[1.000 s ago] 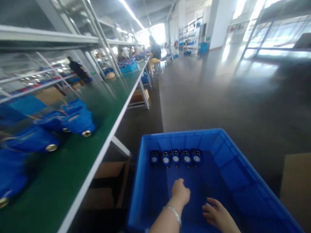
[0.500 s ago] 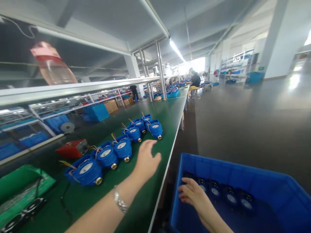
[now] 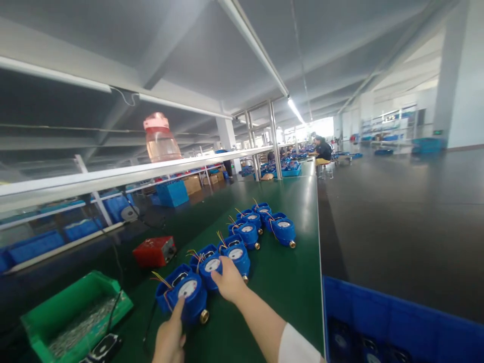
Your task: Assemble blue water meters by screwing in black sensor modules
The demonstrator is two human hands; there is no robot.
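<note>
Blue water meters with white dials, brass fittings and coloured wires stand in a slanting row on the green worktop. The nearest water meter has the outstretched index finger of my left hand at the lower edge of its dial; the other fingers are partly hidden. My right hand is on the second water meter, thumb at the dial and fingers at its right side, partly out of sight between it and the third water meter.
A green bin of small metal parts and a red box-shaped device lie to the left. At lower right a blue crate holds dark-looking meters. A pink-capped bottle stands on the shelf. A person sits farther down the bench.
My right hand has left the crate and reached the second meter. My left hand has drawn back from over the bench to the nearest meter. The view has turned left.
</note>
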